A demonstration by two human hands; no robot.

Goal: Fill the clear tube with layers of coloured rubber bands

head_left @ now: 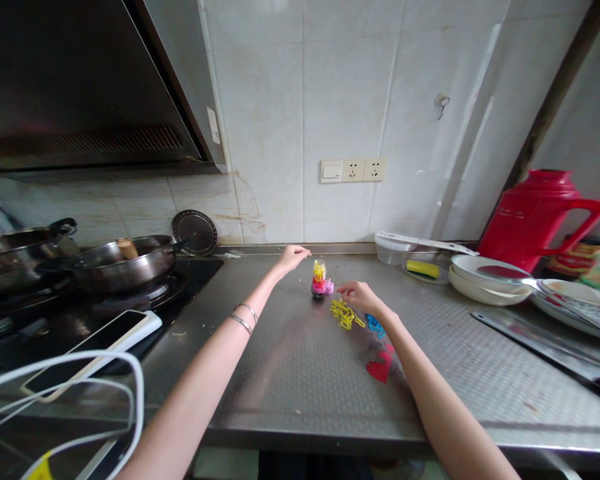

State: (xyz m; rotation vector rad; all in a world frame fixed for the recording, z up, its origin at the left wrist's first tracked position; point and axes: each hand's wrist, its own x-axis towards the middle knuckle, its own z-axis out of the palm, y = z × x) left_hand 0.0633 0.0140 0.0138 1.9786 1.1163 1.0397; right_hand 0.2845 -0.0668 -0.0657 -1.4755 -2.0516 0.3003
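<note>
A small clear jar (319, 277) stands upright on the counter, filled in layers: yellow on top, red and pink below, dark at the bottom. Beside its base, on the right, is a small pink object (329, 287). My left hand (291, 260) is just left of the jar's top, its fingertips pinched together; anything between them is too small to see. My right hand (359, 295) is curled over a loose pile of yellow bands or strings (346, 315), fingers closed toward the jar. Blue pieces (375, 325) lie under its wrist, and red flat pieces (380, 365) are nearer the front edge.
Pans (123, 267) sit on the stove at left, with a phone (93, 353) and white cable (137, 393) closer. Stacked bowls (485, 287), a yellow sponge (423, 269), a knife (535, 350) and a red thermos (527, 220) occupy the right. A tiled wall (280, 133) backs the steel counter.
</note>
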